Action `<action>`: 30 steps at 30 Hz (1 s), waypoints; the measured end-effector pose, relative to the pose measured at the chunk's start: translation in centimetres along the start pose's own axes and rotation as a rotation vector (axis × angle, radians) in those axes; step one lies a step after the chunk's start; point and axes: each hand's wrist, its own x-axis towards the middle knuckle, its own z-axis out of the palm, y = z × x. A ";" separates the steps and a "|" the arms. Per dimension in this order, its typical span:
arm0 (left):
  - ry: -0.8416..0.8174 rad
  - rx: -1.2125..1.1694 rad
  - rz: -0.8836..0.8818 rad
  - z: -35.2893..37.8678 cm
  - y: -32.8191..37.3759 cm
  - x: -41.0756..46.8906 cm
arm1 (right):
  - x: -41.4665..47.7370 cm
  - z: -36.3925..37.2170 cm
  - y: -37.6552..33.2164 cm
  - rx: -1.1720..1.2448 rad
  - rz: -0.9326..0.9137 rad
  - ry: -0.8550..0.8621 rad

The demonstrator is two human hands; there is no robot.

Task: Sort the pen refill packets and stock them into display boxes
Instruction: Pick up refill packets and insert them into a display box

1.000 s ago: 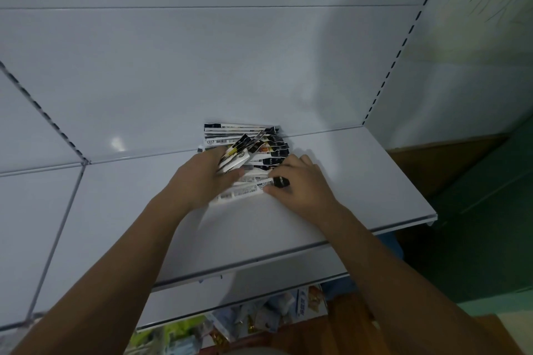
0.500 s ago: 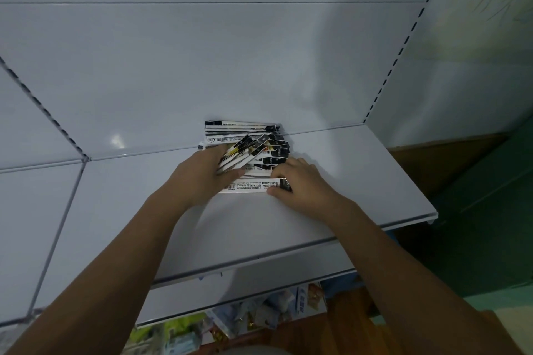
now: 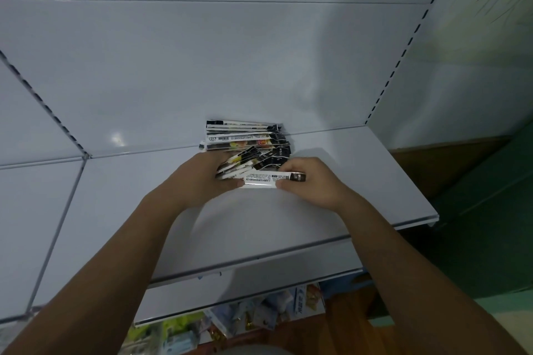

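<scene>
**Refill packets on the white shelf, both hands busy**

Nearest to me, along the bottom edge of the frame, there's a lower shelf (image 3: 230,288) with some colourful packaged goods (image 3: 259,314) poking out under it. They're too blurry to read. My forearms come up from the two bottom corners and cross over the white shelf (image 3: 259,225), which fills the middle of the frame.

Just above centre, my hands meet. My left hand (image 3: 202,179) is curled around a fanned bunch of packets (image 3: 245,160), mostly black and white with a bit of yellow, tilted up and to the right. My right hand (image 3: 311,181) pinches the right end of a long white packet (image 3: 261,180), close to its dark tip. That one lies flat across the front, running left to right, and its left end sits against my left thumb. So both hands are holding something and neither is spread wide.

Right behind the hands is a stack of packets (image 3: 242,135), lying flat on the shelf and pushed up to where it meets the back panel (image 3: 202,66). They overlap in a messy pile with the dark ends toward the right, and one has a barcode showing.

Farther back, the panel is plain white with a small glare spot on the left. A slotted upright (image 3: 403,52) runs diagonally up the right side of the frame, and another slotted strip (image 3: 43,106) runs along the left. Past the shelf's right end there's a green surface (image 3: 490,225).
</scene>
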 end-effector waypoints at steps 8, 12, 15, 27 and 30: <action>-0.003 -0.019 -0.039 0.0 0.1 -0.1 | -0.4 0.8 -0.6 0.440 0.067 0.254; 0.008 -0.043 -0.029 0.3 0.1 0.0 | -0.3 1.6 -1.2 0.519 0.133 0.331; 0.059 -0.032 -0.044 0.7 -0.1 -0.1 | -0.1 1.5 -0.9 0.779 0.250 0.396; 0.297 -0.410 -0.064 -1.5 4.1 0.1 | 0.1 -1.3 -3.6 1.276 0.219 0.516; 0.268 -0.631 -0.110 -1.9 5.6 0.1 | 0.0 -1.4 -5.3 1.207 0.205 0.454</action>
